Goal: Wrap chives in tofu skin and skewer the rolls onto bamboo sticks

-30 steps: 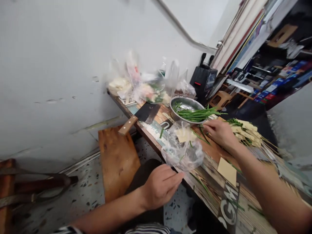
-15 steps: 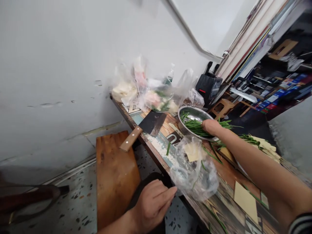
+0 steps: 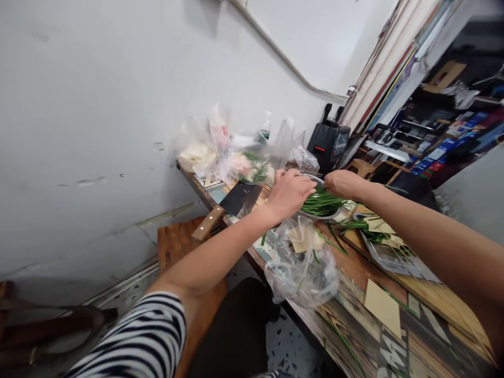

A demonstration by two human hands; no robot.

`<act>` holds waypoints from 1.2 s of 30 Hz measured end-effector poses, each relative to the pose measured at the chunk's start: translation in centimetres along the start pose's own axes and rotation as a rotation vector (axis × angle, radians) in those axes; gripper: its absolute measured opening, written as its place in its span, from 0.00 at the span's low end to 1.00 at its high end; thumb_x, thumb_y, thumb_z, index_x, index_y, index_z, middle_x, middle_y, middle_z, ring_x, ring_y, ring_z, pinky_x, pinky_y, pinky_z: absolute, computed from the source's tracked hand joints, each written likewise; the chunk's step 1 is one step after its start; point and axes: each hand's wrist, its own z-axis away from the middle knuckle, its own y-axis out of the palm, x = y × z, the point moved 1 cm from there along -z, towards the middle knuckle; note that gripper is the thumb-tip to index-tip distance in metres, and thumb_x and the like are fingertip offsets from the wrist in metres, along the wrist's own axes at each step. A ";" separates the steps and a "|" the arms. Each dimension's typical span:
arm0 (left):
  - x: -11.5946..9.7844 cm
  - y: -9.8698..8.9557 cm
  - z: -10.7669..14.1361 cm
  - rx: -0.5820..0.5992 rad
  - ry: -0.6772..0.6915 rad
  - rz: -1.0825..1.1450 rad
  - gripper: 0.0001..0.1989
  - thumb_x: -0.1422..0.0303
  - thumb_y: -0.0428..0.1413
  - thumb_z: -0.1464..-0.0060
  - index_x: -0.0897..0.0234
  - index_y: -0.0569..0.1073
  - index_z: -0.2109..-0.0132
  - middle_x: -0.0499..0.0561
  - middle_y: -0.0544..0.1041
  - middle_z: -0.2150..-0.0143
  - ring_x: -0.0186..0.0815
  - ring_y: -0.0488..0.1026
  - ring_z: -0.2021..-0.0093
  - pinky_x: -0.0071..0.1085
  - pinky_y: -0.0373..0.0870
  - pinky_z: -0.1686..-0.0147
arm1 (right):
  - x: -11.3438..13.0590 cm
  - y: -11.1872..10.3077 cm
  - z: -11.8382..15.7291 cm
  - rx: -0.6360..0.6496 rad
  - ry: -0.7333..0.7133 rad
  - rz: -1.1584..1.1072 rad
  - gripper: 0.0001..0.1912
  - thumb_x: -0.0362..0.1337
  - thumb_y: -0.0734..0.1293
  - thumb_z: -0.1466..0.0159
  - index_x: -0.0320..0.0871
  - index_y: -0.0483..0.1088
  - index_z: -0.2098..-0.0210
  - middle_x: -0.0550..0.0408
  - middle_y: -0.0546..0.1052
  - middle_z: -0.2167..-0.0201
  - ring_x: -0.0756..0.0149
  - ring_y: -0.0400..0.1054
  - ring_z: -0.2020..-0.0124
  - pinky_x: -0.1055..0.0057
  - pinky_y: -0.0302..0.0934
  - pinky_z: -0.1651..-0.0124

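My left hand (image 3: 293, 190) reaches across the metal bowl's left side, its fingers bent down at the long green chives (image 3: 323, 203). What its fingertips pinch is hidden. My right hand (image 3: 343, 184) is closed at the bowl's far right edge, its fingers pressed together on chives; a thin green strand shows beyond its wrist. The metal bowl (image 3: 336, 214) is partly covered by both hands. In front of it lies a crumpled clear plastic bag (image 3: 311, 286) with a pale yellow square sheet (image 3: 301, 240) and green bits on it.
A cleaver (image 3: 208, 223) lies at the table's left edge, handle overhanging. Bagged food (image 3: 199, 156) stands behind it. To the right, a metal tray (image 3: 409, 265) holds skewered pale sheets and greens. Another pale sheet (image 3: 381, 307) lies nearer. A wooden stool (image 3: 173, 247) stands below.
My left hand has risen from beside the table's near edge to the bowl. My right hand has drawn back slightly over the bowl's far edge. The view has shifted a little.
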 end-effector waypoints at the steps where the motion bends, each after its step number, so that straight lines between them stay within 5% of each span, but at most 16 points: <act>1: 0.2 1.0 -1.4 0.087 -0.039 -0.028 0.09 0.65 0.52 0.39 0.57 0.78 0.58 0.50 0.80 0.56 0.42 0.67 0.49 0.44 0.54 0.49 | 0.1 -0.2 -0.1 -0.006 0.033 -0.006 0.15 0.30 0.58 0.39 0.34 0.76 0.62 0.38 0.78 0.62 0.57 0.72 0.58 0.69 0.62 0.58; 6: 0.8 3.5 -2.7 0.247 -0.223 -0.126 0.10 0.68 0.52 0.41 0.63 0.78 0.65 0.55 0.79 0.63 0.44 0.70 0.55 0.46 0.50 0.50 | 1.5 2.1 -1.6 0.009 0.094 -0.065 0.16 0.28 0.59 0.40 0.34 0.76 0.60 0.37 0.78 0.62 0.56 0.73 0.57 0.69 0.63 0.58; 13: 2.5 3.5 -0.4 0.239 -0.234 -0.039 0.11 0.67 0.51 0.41 0.61 0.79 0.61 0.54 0.80 0.63 0.43 0.72 0.56 0.45 0.51 0.50 | 2.7 7.9 -3.9 0.076 0.068 -0.148 0.14 0.30 0.61 0.41 0.32 0.76 0.62 0.36 0.79 0.63 0.57 0.74 0.59 0.70 0.63 0.59; 19: 2.0 3.1 -0.6 0.270 -0.204 -0.016 0.11 0.68 0.51 0.41 0.60 0.78 0.58 0.54 0.80 0.61 0.44 0.72 0.55 0.43 0.53 0.49 | 3.2 9.6 -4.4 0.087 0.070 -0.160 0.14 0.29 0.59 0.41 0.34 0.76 0.62 0.39 0.79 0.65 0.60 0.74 0.62 0.72 0.63 0.62; 28: 3.0 3.5 -1.0 0.215 -0.160 0.001 0.12 0.70 0.49 0.40 0.59 0.78 0.60 0.52 0.80 0.59 0.42 0.70 0.53 0.44 0.50 0.49 | 1.2 4.4 -3.2 -0.029 0.015 -0.083 0.16 0.28 0.58 0.40 0.31 0.76 0.63 0.36 0.78 0.65 0.57 0.73 0.60 0.71 0.60 0.61; 36: 1.2 5.9 -3.8 0.289 -0.213 -0.038 0.13 0.66 0.46 0.38 0.61 0.75 0.55 0.55 0.79 0.59 0.44 0.70 0.52 0.45 0.50 0.50 | 0.6 -0.9 -1.4 -0.078 -0.022 -0.043 0.16 0.32 0.59 0.40 0.31 0.76 0.60 0.37 0.78 0.63 0.57 0.73 0.61 0.70 0.60 0.62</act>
